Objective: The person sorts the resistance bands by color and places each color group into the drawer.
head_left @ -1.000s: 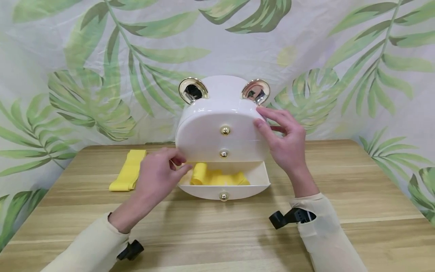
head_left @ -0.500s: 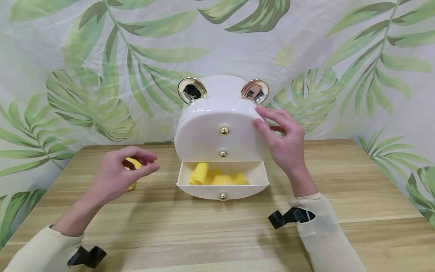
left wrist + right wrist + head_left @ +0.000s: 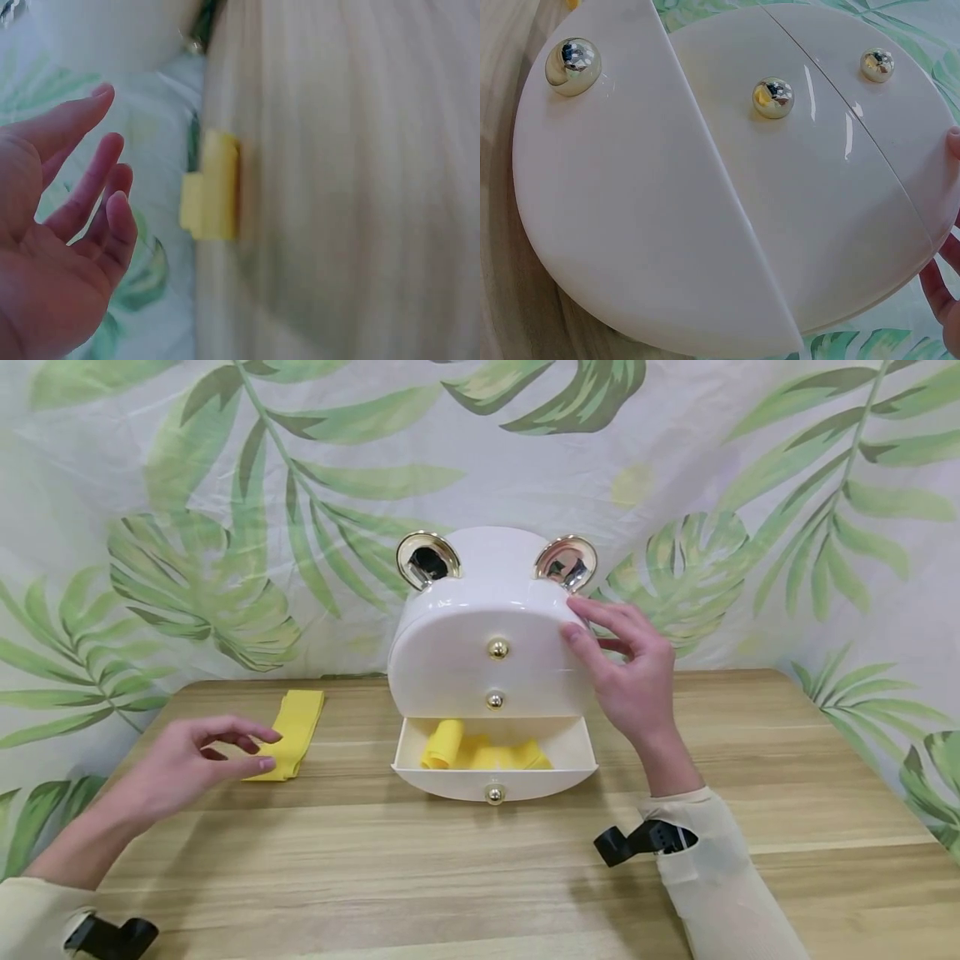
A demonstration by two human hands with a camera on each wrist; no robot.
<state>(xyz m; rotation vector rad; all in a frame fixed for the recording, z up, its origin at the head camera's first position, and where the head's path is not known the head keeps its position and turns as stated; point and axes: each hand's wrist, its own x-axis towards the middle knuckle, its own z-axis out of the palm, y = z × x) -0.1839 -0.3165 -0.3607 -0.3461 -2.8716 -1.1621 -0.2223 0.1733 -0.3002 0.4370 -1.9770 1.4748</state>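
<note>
A white round-fronted drawer box (image 3: 450, 656) with gold ears and gold ball knobs stands on the table. Its bottom drawer (image 3: 480, 783) is pulled out, holding a loosely rolled yellow band (image 3: 446, 745). My right hand (image 3: 633, 668) holds the box's upper right edge, thumb on the front and fingers over the side; the right wrist view shows the fingers (image 3: 937, 289) at the rim. On the left, a folded flat yellow band (image 3: 300, 727) lies on the table. My left hand (image 3: 187, 764) hovers beside it with fingers spread, holding nothing. In the left wrist view this band (image 3: 217, 187) appears apart from the fingers.
The wooden table (image 3: 465, 877) ends at a leaf-patterned cloth (image 3: 360, 460) hanging behind it. Two upper drawers of the box are closed, with knobs (image 3: 498, 649) facing front. Black wrist cameras (image 3: 630, 843) sit on both sleeves.
My left hand has moved away from the open drawer, leftward to the folded yellow band. My right hand and the box have stayed in place.
</note>
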